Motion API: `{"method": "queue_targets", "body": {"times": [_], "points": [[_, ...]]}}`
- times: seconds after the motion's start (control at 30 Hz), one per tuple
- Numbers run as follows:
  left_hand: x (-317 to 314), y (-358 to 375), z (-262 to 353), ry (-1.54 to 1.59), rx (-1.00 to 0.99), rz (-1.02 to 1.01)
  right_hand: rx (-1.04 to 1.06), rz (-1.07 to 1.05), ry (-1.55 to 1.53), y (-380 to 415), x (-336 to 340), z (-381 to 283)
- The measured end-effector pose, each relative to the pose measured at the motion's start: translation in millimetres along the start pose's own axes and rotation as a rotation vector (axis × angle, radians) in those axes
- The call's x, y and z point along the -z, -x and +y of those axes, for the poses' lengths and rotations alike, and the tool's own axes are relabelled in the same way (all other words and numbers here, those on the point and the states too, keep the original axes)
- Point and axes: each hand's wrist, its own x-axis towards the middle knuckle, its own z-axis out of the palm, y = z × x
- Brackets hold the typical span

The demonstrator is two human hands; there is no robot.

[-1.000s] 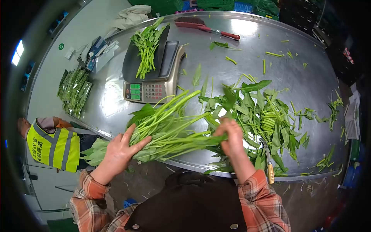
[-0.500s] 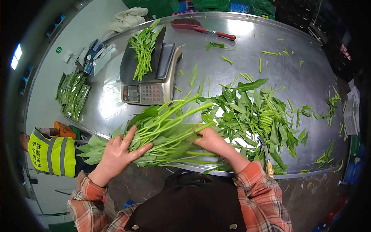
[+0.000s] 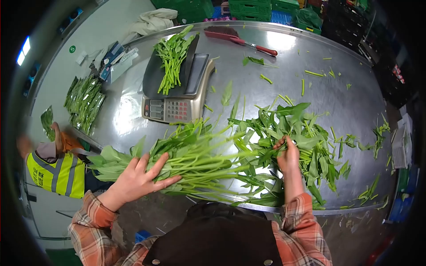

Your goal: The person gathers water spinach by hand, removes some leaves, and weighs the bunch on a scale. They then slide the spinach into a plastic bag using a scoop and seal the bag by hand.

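A large bunch of water spinach [image 3: 199, 162] lies across the near edge of the metal table, leaves to the left and stems to the right. My left hand [image 3: 140, 179] holds it, fingers spread over the leafy part and thumb along the stems. Beyond the stem ends, my right hand [image 3: 287, 155] has its fingers curled on leaves in a loose pile of water spinach [image 3: 317, 142]; the exact pieces are partly hidden. Behind the bunch stands a digital scale [image 3: 177, 110], with a smaller water spinach bunch [image 3: 171, 66] in its dark tray [image 3: 153, 82].
A red-handled brush [image 3: 242, 40] lies at the back of the metal table [image 3: 248, 88], among scattered stem bits. Bagged greens [image 3: 84, 104] rest at the left. A person in a yellow vest [image 3: 55, 175] holds another bag of greens [image 3: 47, 122]. Green crates [image 3: 250, 9] stand behind.
My right hand has moved right, from the bunch's stems to the loose pile. The bunch lies lower and flatter under my left hand. The person at left has raised a bag of greens into view.
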Motion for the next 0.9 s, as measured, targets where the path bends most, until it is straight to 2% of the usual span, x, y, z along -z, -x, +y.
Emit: {"method": "queue_targets", "body": {"times": [0.07,0.13,0.17,0.23,0.27,0.3,0.4,0.43,0.47,0.53,0.6,0.63,0.67,0.73,0.8,0.87,0.9], "points": [[-1.4,4.1,-3.9,-0.036,-0.083,-0.003,0.039,-0.156,0.362,28.7,-58.8,-31.3],[-0.3,-0.4,-6.5,-0.047,-0.156,0.027,-0.015,-0.424,0.877,62.6,-118.1,-56.0],[0.5,-3.1,-7.7,-0.053,-0.192,0.044,0.07,-0.581,1.077,56.2,-114.6,-39.7],[3.0,-8.2,-7.6,-0.028,-0.205,0.075,0.207,-0.901,1.205,57.6,-129.2,-18.9],[3.8,-9.9,-7.4,-0.016,-0.208,0.089,0.253,-1.062,1.127,63.2,-142.0,-13.2],[4.3,-10.2,-8.5,-0.011,-0.208,0.097,0.321,-1.074,1.402,59.9,-142.3,-3.3],[5.2,-4.4,-7.9,-0.007,-0.197,0.105,-0.005,-0.603,0.658,57.6,-120.0,9.7],[5.0,-1.2,-7.4,-0.008,-0.194,0.099,-0.235,-0.462,0.336,59.3,-118.5,0.8],[4.9,2.3,-6.3,-0.008,-0.192,0.093,-0.244,-0.461,-0.085,49.2,-99.4,1.7],[3.4,7.2,-3.9,-0.001,-0.194,0.093,-0.26,-0.33,-0.453,29.9,-78.5,-18.1],[3.7,7.8,-2.8,0.003,-0.202,0.098,-0.152,-0.368,-0.327,35.9,-78.3,-32.8],[5.3,6.6,-2.7,0.006,-0.209,0.099,-0.159,-0.492,-0.183,38.0,-81.5,-34.7],[7.1,5.4,-2.6,0.01,-0.221,0.1,-0.103,-0.502,0.232,43.8,-89.9,-34.6],[9.7,0.7,-2.6,0.015,-0.234,0.12,0.038,-0.537,0.833,62.8,-105.3,-29.0],[12.9,-3.7,-2.0,0.012,-0.242,0.137,-0.001,-0.888,1.194,62.7,-121.7,-8.9],[16.0,-6.1,-2.0,0.005,-0.246,0.147,0.339,-1.174,1.335,55.7,-114.2,31.7],[16.1,-5.5,-1.7,0.009,-0.239,0.144,0.161,-1.178,1.179,68.4,-132.0,21.2]]}}
